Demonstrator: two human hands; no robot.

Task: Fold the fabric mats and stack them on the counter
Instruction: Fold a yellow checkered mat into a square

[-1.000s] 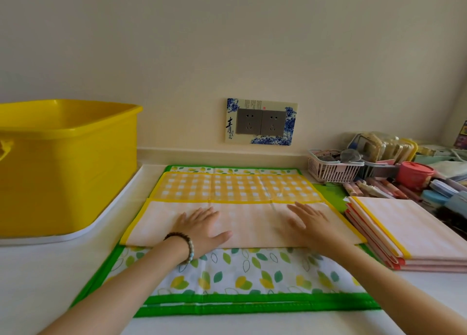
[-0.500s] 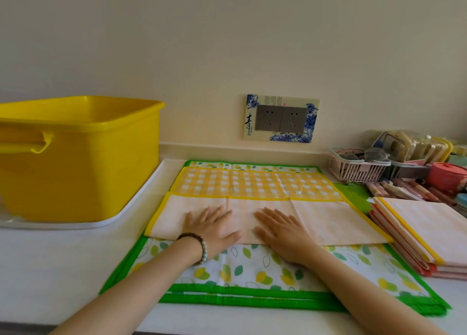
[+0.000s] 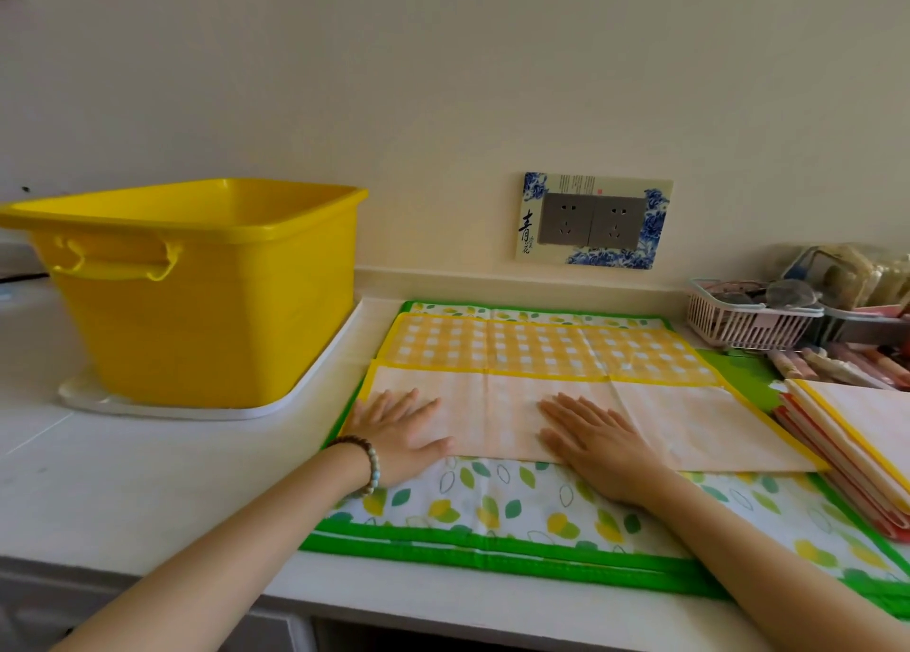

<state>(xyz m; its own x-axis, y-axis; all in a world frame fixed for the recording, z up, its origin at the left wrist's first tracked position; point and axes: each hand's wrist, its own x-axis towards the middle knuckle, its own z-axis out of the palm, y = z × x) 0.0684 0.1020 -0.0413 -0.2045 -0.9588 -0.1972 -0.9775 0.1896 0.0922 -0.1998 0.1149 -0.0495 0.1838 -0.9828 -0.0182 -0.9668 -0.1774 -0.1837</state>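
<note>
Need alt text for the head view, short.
A person's left hand and right hand press flat on a half-folded yellow checked mat, which lies on a green leaf-print mat on a white counter. A yellow tub stands to the left, a stack of folded mats to the right.

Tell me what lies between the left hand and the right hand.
Head view: only a bare stretch of the pale folded mat lies between left hand and right hand.

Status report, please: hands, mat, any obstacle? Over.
Both hands open: left hand and right hand press flat on the yellow checked mat. Mat folded once, on the green leaf mat. Right end close to folded stack.
</note>
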